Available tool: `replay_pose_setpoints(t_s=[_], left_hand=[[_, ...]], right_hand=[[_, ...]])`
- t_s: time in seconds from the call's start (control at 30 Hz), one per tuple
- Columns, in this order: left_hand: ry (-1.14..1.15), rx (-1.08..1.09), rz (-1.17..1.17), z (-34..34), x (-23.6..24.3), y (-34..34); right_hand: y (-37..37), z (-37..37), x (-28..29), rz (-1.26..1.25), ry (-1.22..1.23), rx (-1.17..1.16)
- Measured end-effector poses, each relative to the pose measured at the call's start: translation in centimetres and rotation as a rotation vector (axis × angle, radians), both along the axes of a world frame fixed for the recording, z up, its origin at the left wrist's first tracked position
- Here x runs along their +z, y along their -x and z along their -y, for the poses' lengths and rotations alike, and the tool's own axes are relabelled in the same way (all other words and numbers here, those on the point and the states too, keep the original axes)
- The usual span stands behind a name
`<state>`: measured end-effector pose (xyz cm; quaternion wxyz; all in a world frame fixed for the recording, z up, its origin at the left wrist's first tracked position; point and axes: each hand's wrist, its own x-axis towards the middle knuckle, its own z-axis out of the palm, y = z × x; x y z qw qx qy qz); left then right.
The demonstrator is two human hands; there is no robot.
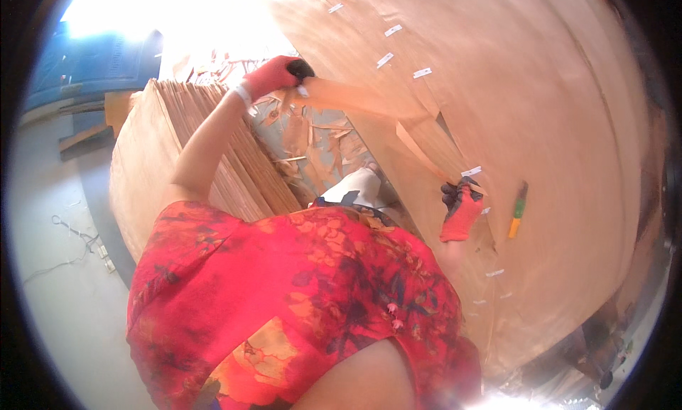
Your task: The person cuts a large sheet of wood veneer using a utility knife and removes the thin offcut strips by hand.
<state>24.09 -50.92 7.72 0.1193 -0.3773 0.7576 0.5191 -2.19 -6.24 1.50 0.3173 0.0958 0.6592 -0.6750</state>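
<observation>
Outstretched, my left hand, gloved in red and black, pinches one end of a thin wood strip that slants over the left edge of a wide sheet. My right hand curls on the sheet near the other end; its grip I cannot tell. Right of that, on the sheet, lies a green-and-yellow tool; left of the sheet stands a stack.
</observation>
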Motion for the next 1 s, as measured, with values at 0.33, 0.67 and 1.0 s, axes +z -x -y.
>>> replay_pose_setpoints(t_s=[0.33, 0.67, 1.0], left_hand=[[-0.114, 0.039, -0.219, -1.6, 3.0, 1.4], [-0.561, 0.102, -0.362, -9.6, 1.2, 7.4], [-0.161, 0.066, -0.329, -14.3, -1.1, 7.8]], right_hand=[[3.0, 1.2, 6.4, -0.189, -0.539, 0.872], [-2.2, 10.8, 6.0, 0.070, 0.341, 0.377], [-3.8, 10.7, 6.7, -0.039, 0.095, 0.134]])
